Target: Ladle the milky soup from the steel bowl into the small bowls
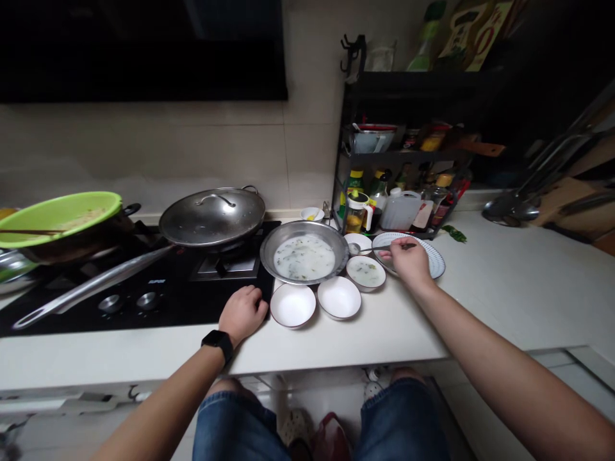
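My right hand [407,261] is closed on the handle of a metal spoon [369,247], whose bowl lies near a small white bowl [359,242]. Beneath the hand sits a striped plate [435,262]. In front of it a small bowl [366,272] holds pale soup. A steel basin [304,258] of the same whitish soup stands in the middle. Two empty white bowls [293,305] [339,297] sit at the counter's front. My left hand [243,313], wearing a black watch, rests curled on the counter edge beside the left empty bowl, holding nothing.
A black gas stove [144,282] on the left carries a lidded wok [211,216] with a long handle and a green basin [57,218] on a pot. A black rack [398,160] of bottles and jars stands behind the bowls. Ladles [509,208] lie at right.
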